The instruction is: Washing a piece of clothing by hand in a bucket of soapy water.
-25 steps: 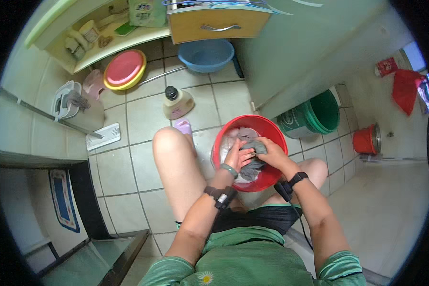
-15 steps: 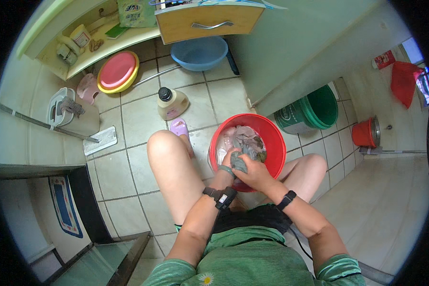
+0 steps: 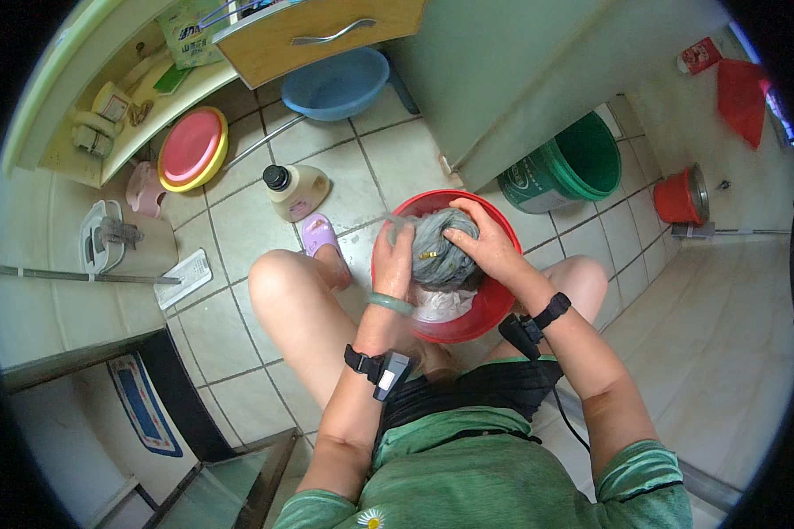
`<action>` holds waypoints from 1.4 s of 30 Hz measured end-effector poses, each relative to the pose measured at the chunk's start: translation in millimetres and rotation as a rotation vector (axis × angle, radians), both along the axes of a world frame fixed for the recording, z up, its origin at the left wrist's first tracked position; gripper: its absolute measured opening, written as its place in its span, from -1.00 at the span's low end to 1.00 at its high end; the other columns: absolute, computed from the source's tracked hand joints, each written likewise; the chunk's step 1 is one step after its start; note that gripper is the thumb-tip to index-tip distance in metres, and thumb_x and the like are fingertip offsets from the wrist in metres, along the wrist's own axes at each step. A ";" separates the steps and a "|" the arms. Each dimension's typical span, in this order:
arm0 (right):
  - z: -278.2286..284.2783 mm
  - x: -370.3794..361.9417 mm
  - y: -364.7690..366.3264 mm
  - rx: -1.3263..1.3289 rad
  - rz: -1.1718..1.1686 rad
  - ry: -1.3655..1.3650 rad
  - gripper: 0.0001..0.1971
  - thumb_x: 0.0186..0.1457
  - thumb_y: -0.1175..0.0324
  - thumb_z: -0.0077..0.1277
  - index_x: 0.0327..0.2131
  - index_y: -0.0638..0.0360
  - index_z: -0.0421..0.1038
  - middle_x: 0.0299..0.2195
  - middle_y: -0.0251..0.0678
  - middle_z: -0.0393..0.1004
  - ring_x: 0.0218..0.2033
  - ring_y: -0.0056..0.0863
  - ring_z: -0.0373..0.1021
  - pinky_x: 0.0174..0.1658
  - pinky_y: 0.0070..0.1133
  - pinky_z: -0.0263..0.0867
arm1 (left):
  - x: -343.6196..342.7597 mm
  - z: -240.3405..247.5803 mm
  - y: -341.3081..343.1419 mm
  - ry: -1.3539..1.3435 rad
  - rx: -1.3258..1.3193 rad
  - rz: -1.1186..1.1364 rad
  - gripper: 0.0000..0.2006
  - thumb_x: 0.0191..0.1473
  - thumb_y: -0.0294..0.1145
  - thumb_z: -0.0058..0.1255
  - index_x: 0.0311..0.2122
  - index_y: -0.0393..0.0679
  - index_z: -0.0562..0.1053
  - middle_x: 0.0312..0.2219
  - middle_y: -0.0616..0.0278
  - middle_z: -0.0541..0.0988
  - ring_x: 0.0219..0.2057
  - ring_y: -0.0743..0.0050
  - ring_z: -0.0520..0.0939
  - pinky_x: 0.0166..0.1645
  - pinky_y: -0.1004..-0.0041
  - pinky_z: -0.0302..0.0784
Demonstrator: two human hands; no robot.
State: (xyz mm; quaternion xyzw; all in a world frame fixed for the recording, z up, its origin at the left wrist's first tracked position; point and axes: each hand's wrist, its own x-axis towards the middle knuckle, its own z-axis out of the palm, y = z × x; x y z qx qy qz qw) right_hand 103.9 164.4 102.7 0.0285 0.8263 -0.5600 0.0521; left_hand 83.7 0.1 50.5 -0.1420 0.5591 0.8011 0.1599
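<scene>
Between my knees stands a red bucket [image 3: 498, 304]. Over it is a balled-up grey cloth [image 3: 445, 245], twisted into a coil, with a small yellowish patch on its front. My left hand [image 3: 395, 260] presses against the bundle's left side, its fingertips slightly blurred. My right hand [image 3: 490, 242] curves round the right side, with the thumb on top and the fingers at the far edge. Below the bundle, white cloth [image 3: 443, 305] lies inside the bucket. What sits under the grey cloth is otherwise hidden.
A bottle with a black cap [image 3: 297, 190] stands on the tiles ahead, near my purple slipper [image 3: 318, 234]. A green bucket [image 3: 547, 181] is beyond the red one at the right, beside a pale panel [image 3: 512, 88]. Farther off are a blue basin [image 3: 335, 86] and pink and yellow basins [image 3: 192, 148].
My hands were close together, squeezing a narrow grey cloth. They are now farther apart around a larger, rounded grey bundle. The view has shifted, and the surroundings appear moved leftward.
</scene>
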 end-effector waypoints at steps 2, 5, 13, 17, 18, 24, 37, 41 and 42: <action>-21.6 3.4 2.5 0.021 -0.005 -0.009 -0.50 -0.05 0.30 0.05 -0.02 0.24 0.17 -0.11 -0.02 0.33 -0.06 -0.22 0.29 -0.02 -0.47 0.19 | -0.5 -20.3 -1.2 0.167 -0.417 -0.110 -0.54 -0.02 -0.27 -0.07 -0.07 -0.39 0.26 -0.09 -0.11 0.34 -0.12 0.00 0.42 0.02 0.28 0.28; -87.5 20.0 21.4 0.415 0.025 -0.009 -0.45 -0.05 0.29 -0.01 0.04 0.20 0.10 -0.08 0.07 0.27 -0.07 0.01 0.24 -0.02 -0.35 0.21 | 7.6 -44.2 21.0 0.226 -0.957 -0.417 -0.36 -0.08 -0.24 -0.02 0.10 -0.24 0.07 0.10 -0.20 0.06 0.06 -0.15 0.22 0.10 0.17 0.18; -178.0 50.4 -16.4 0.877 0.440 -0.692 -0.46 0.07 0.38 -0.30 0.16 -0.08 -0.06 0.05 -0.07 0.16 -0.01 -0.07 0.20 0.02 -0.31 0.17 | 35.6 -144.4 38.8 -0.131 -1.280 -1.291 -0.20 -0.02 -0.08 -0.16 0.25 0.05 -0.27 0.24 0.11 -0.35 0.24 -0.13 -0.22 0.22 0.04 -0.17; -219.8 47.7 -10.6 0.829 0.425 -0.841 -0.42 0.07 0.38 -0.28 0.19 -0.08 -0.14 0.11 -0.12 0.12 0.07 -0.12 0.16 0.05 -0.35 0.16 | 31.1 -155.0 56.0 -0.136 -1.329 -1.423 -0.29 0.06 -0.09 -0.30 0.24 -0.08 -0.23 0.23 0.00 -0.30 0.22 -0.21 -0.15 0.22 0.02 -0.18; -219.1 44.9 -6.4 0.723 0.371 -0.837 -0.48 0.06 0.40 -0.28 0.15 0.01 -0.02 0.07 -0.09 0.19 0.05 -0.15 0.20 0.05 -0.37 0.16 | 27.7 -155.5 58.4 -0.143 -1.330 -1.457 -0.33 0.05 -0.12 -0.28 0.22 -0.10 -0.14 0.23 0.01 -0.21 0.21 -0.14 -0.05 0.21 0.07 -0.13; -248.1 17.3 -0.8 0.388 0.242 -1.010 -0.61 0.10 0.27 -0.36 -0.11 0.25 0.33 0.03 -0.08 0.24 0.06 -0.16 0.18 0.09 -0.37 0.10 | 35.0 -251.2 18.7 0.289 -1.178 -1.640 -0.49 -0.03 -0.19 -0.10 0.05 -0.16 0.28 0.05 0.06 0.29 0.00 0.18 0.37 0.11 0.30 0.18; -149.4 -6.7 24.9 0.422 0.190 -0.728 -0.43 -0.10 0.44 -0.08 0.07 0.12 0.08 -0.08 0.06 0.31 -0.04 -0.08 0.28 0.00 -0.33 0.19 | -15.4 -163.0 66.8 0.013 -1.226 -1.189 -0.57 -0.05 -0.23 -0.07 -0.08 -0.27 0.37 -0.12 -0.09 0.44 -0.09 0.00 0.46 -0.03 0.23 0.34; -99.0 15.4 7.3 0.340 0.086 -0.383 -0.47 -0.11 0.41 -0.10 0.04 0.13 0.12 -0.11 0.08 0.33 -0.07 -0.04 0.28 -0.02 -0.33 0.19 | 12.4 -158.5 53.6 -0.119 -0.727 -0.341 -0.50 0.02 -0.09 -0.12 0.00 -0.23 0.29 -0.13 0.05 0.46 -0.15 0.08 0.49 -0.07 0.26 0.37; -85.7 24.1 4.5 0.312 0.055 -0.303 -0.48 -0.10 0.41 -0.12 0.03 0.14 0.13 -0.12 0.09 0.33 -0.07 -0.04 0.28 -0.02 -0.33 0.19 | 16.2 -138.6 56.0 -0.381 -0.351 -0.203 -0.47 0.03 -0.01 -0.14 0.01 -0.21 0.28 -0.13 0.10 0.46 -0.18 0.10 0.49 -0.09 0.27 0.38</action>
